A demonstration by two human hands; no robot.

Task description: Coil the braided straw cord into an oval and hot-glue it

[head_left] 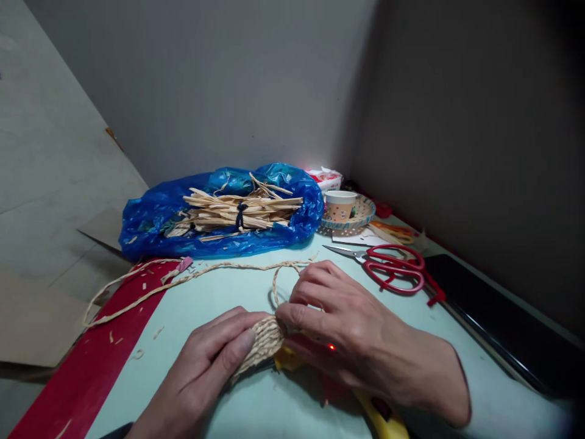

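A small woven straw piece (267, 340) is near the table's front. My left hand (212, 353) is closed round its left part, thumb on top. My right hand (340, 311) is bent over its right end, with thumb and fingers pinched there; what exactly they pinch is hidden. A twisted straw cord (228, 266) loops up beside my right fingers and runs left across the table to its red edge. Something yellow (287, 360) shows beneath the woven piece, and a red light glows under my right hand.
A blue plastic bag (137, 222) holds a tied bundle of dry straw (219, 213) at the back. Right of it are a cup (340, 206) in a shallow basket (365, 213), red-handled scissors (393, 268) and a black flat object (493, 317). Walls stand behind.
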